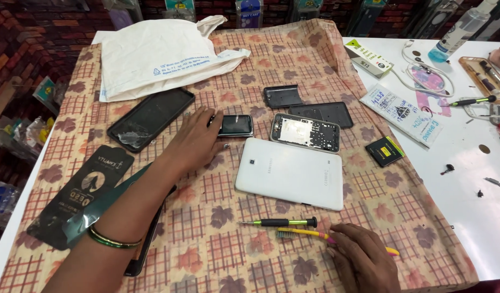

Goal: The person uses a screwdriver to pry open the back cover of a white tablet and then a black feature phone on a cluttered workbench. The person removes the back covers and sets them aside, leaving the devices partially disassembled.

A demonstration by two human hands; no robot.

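- Packages: a black sleeve package [79, 198] lies flat at the left edge of the checked cloth [217, 249], its long axis running from near-left to far-right. A white plastic bag [157, 54] with blue print lies crumpled at the far side. A white printed packet [403, 113] and a small white box [368, 58] with a yellow corner rest on the white table [478, 217] to the right.
- Left hand [195, 141]: palm down, fingers spread, fingertips touching the left end of a small dark phone [233, 125].
- Small dark phone: lies flat near the cloth's centre, long axis left to right, just beside a bare phone frame [305, 132].
- Right hand [361, 260]: fingers curled loosely over a yellow toothbrush [309, 234]; whether it grips cannot be told.
- Toothbrush: long axis left to right, bristles pointing left, just beside a green-and-black screwdriver [280, 222] lying parallel, tip left.
- A white tablet [290, 173] lies back-up between both hands.
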